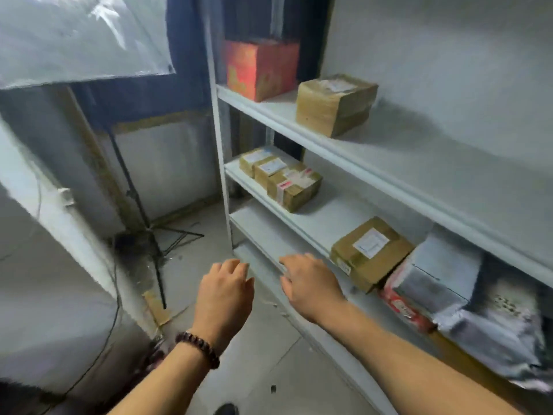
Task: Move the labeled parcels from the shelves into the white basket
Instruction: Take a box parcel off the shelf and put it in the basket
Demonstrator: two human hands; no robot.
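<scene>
The person's left hand (pixel 223 292) and right hand (pixel 312 284) reach forward, palms down, toward a white shelving unit (pixel 419 151). The fingers of both are loosely curved and hold nothing. A dark bead bracelet (pixel 197 348) circles the left wrist. On the middle shelf (pixel 317 217) a cardboard parcel (pixel 371 256) with a white label lies at the front edge, just beside the right hand and not plainly touching it. Farther along the same shelf three small labeled parcels (pixel 282 176) stand pressed together. The upper shelf carries a taped brown parcel (pixel 335 104) near an orange box (pixel 260 70). Silver mailer bags (pixel 443 283) lie just right of the cardboard parcel. A black light stand (pixel 134 199) stands on the floor to the left.
</scene>
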